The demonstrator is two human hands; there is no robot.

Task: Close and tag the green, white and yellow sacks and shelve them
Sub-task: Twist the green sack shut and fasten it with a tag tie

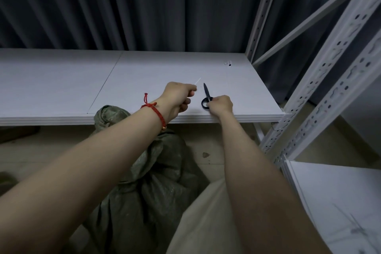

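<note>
We see both arms reaching over the near edge of a white shelf (61, 84). The left hand (177, 95) is curled into a fist and pinches a thin white tie (197, 81), whose tip sticks out to the far right. A red bracelet (156, 113) sits on that wrist. Just to its right, the right hand (220, 105) curls round the black handles of the scissors (206, 94), which lie on the shelf with the blades pointing away.

The green sack (148, 181) stands on the floor (31, 154) below the shelf edge, between the 2 arms, its bunched top touching the edge. The white sack (202, 218) lies near right, partly hidden by the right arm.

2 small white bits (228, 63) lie at the far right of the shelf. Perforated uprights (321, 97) rise on the right, and a dark curtain (123, 6) hangs behind.
</note>
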